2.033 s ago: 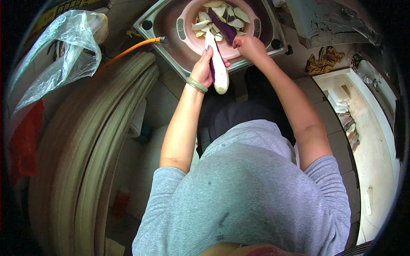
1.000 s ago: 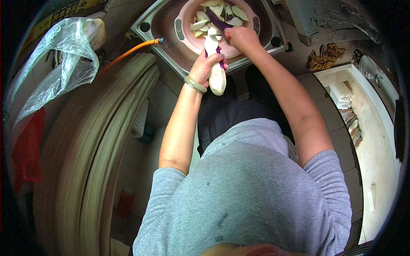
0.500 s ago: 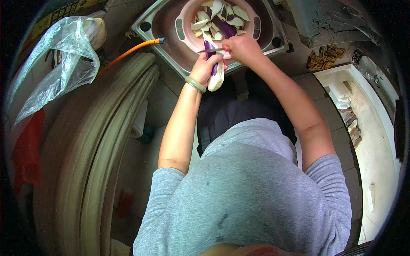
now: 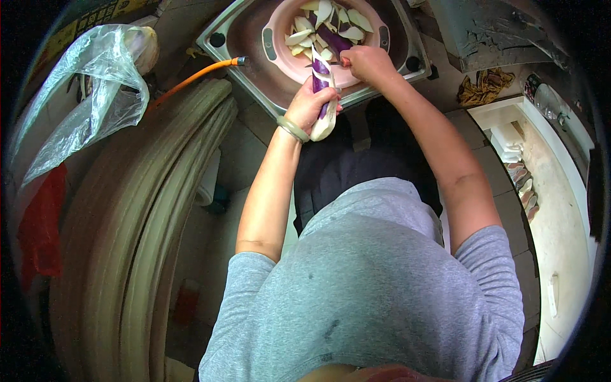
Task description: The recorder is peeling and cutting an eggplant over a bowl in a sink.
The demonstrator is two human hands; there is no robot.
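Note:
My left hand [image 4: 308,105] is closed around a long, partly peeled eggplant [image 4: 321,76], purple in strips and pale elsewhere. Its far end points up over the near rim of a pink basin [image 4: 270,49]. My right hand [image 4: 374,65] grips a small knife [image 4: 345,62] by its reddish handle. The thin blade lies by the far part of the eggplant, and whether it touches is hard to see. Inside the basin are several pale cut eggplant pieces [image 4: 298,38] and a larger purple eggplant [image 4: 337,43].
The basin stands in a metal sink [image 4: 245,76]. To the left are an orange hose [image 4: 202,71], ridged pale panels [image 4: 143,210], a clear plastic bag [image 4: 111,89] and a red bag [image 4: 41,223]. On the right lie a crumpled brown cloth [image 4: 485,86] and a white ledge [image 4: 560,242].
My right hand has moved the knife a little up and right along the eggplant, toward its far end. The left hand and eggplant have shifted slightly.

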